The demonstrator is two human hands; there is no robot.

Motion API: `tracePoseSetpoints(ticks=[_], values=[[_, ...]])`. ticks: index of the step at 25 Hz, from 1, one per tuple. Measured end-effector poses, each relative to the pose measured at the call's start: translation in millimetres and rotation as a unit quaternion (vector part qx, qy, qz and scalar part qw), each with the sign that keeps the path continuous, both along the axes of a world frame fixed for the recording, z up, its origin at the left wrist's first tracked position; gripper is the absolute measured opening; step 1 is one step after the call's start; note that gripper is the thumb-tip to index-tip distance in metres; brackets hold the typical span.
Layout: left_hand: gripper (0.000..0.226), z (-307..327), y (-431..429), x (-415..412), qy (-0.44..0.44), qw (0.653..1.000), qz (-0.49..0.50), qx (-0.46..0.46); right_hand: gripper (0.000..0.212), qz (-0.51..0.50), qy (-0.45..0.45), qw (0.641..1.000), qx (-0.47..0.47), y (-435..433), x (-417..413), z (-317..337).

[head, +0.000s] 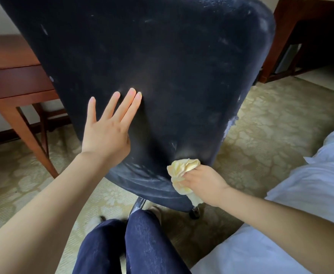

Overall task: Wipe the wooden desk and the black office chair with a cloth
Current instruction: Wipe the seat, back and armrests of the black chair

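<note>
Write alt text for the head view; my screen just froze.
The right hand grips a bunched yellow cloth against the lower back of the black chair, while the left hand rests flat on it higher up, fingers straight. The wooden desk stands behind at left, and white bedding lies at right.

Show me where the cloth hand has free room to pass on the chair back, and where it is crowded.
Free: the chair back above the cloth and right of the left hand; the carpet between it and the white bedding. Crowded: the lower edge, where the left hand presses flat, the right hand holds the cloth, knees below.
</note>
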State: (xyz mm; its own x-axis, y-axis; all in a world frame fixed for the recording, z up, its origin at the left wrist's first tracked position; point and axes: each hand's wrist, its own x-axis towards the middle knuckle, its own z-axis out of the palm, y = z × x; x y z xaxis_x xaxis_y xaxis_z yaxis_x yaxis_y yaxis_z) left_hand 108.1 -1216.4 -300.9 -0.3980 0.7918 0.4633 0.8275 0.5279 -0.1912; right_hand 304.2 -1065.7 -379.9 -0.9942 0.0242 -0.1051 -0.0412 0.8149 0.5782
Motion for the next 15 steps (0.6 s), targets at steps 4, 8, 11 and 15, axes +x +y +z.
tracePoseSetpoints(ticks=[4,8,11,15], values=[[0.096,-2.9,3.0,1.8,-0.013,1.000,0.000,0.005,0.039,0.017,0.135,0.988,-0.072,-0.5,-10.6,46.4],[0.096,-5.6,4.2,4.0,-0.018,1.000,0.009,0.010,0.046,0.052,0.297,0.953,-0.003,-0.4,-29.6,93.9],[0.098,-3.2,0.8,0.7,-0.013,1.000,-0.002,0.008,0.051,0.025,0.280,0.959,0.028,-8.3,-38.7,90.1],[0.094,2.2,-1.8,3.6,-0.019,1.000,-0.009,-0.003,0.053,0.007,0.142,0.989,0.043,-13.9,-31.1,45.9]])
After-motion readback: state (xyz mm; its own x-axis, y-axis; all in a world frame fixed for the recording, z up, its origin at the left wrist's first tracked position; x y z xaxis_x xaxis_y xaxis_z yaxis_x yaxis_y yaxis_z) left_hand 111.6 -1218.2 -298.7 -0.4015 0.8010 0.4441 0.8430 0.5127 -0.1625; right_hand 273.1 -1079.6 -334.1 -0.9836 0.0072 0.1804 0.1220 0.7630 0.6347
